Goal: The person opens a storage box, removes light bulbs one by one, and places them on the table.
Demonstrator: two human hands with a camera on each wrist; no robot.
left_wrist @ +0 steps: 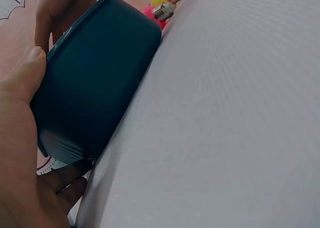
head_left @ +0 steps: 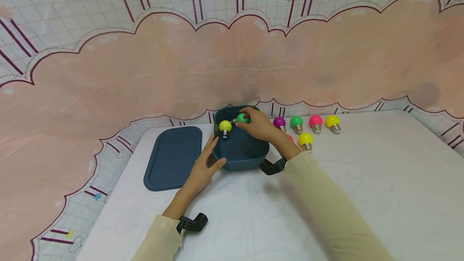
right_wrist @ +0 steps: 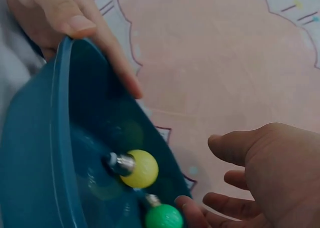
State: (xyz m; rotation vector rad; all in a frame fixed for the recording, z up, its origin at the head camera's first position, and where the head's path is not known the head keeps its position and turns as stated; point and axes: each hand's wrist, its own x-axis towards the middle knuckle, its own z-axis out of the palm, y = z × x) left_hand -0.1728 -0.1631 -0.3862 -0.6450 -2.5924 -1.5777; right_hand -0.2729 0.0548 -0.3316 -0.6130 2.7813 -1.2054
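Note:
A dark blue bin stands on the white table with a yellow light bulb and a green light bulb inside. Against the bin's near left corner rests my left hand, its thumb at the rim and its straight fingers along the outer side wall. My right hand is over the far right part of the bin. Its fingertips are right at the green bulb, while the right wrist view shows thumb and fingers spread apart with nothing pinched between them.
Left of the bin lies a flat dark blue lid. To its right are more bulbs: a purple one, a green one, pink ones and yellow ones. A patterned cloth rises behind the table.

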